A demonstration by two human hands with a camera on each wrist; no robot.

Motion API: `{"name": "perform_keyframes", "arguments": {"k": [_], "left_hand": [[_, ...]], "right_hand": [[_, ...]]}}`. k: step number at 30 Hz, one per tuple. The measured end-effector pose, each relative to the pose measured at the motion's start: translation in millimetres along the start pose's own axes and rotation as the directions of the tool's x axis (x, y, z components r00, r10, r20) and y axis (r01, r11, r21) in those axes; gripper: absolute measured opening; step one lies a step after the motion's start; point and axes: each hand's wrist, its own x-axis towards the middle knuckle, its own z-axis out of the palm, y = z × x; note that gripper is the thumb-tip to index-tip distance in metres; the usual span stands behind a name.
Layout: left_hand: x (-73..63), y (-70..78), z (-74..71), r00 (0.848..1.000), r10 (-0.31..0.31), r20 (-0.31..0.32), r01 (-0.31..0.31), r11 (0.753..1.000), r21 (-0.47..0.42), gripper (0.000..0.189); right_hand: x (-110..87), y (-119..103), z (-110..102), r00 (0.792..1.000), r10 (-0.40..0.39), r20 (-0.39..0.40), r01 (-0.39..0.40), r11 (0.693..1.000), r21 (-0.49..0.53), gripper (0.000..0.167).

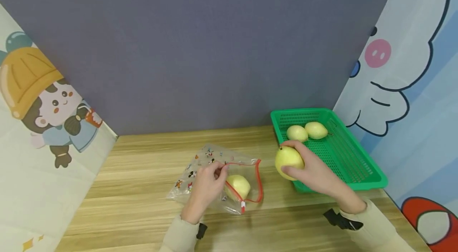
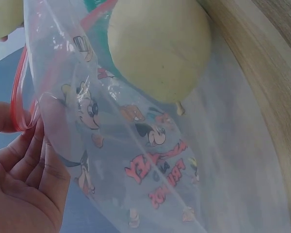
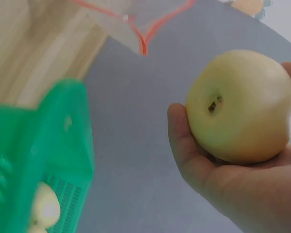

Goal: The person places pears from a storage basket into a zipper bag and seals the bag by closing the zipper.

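Observation:
A clear zip bag (image 1: 211, 156) with cartoon figures and a red zip edge lies on the table, its mouth spread toward the right. Inside it rests one yellow pear (image 1: 239, 187), whose short stem (image 2: 180, 108) shows in the left wrist view. My left hand (image 1: 209, 182) pinches the bag's red rim between thumb and fingers. Between the bag and the basket, my right hand (image 1: 313, 168) grips a second yellow pear (image 1: 286, 160) above the table. The right wrist view shows that pear (image 3: 242, 107) resting in the palm, fingers around it.
A green plastic basket (image 1: 358, 186) stands at the right of the wooden table (image 1: 143, 212). Two pears (image 1: 316, 130) lie at its far end. A grey-purple panel (image 1: 200, 53) rises behind the table, with cartoon-printed sheets (image 1: 53, 109) at both sides.

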Motion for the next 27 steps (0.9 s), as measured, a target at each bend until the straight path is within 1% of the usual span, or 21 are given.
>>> {"name": "perform_keyframes", "arguments": {"k": [5,13,19,22,27], "left_hand": [[0.8,-0.8,-0.2,1.000,0.012,-0.004,-0.012,1.000,0.000,0.012],[1.3,-3.3,2.1,0.999,0.045,-0.019,-0.045,0.999,0.005,0.012],[0.5,-2.6,1.9,1.000,0.027,-0.014,-0.027,1.000,0.003,0.012],[0.8,-2.2,2.2,0.999,0.034,-0.018,-0.034,0.999,0.004,0.012],[1.3,-1.3,2.3,0.998,0.055,-0.029,-0.055,0.998,-0.004,0.012]], "right_hand": [[-3.0,5.1,26.3,1.000,-0.006,-0.005,0.006,1.000,-0.003,0.060],[-3.2,15.7,65.3,0.999,0.026,0.021,-0.026,1.000,0.006,0.059],[-0.9,17.8,84.1,0.999,0.040,0.027,-0.040,0.999,0.013,0.060],[-0.7,20.0,92.1,0.999,0.045,0.027,-0.046,0.999,0.017,0.061],[-0.3,24.8,104.1,0.999,0.034,0.017,-0.034,0.999,-0.013,0.064]]}}
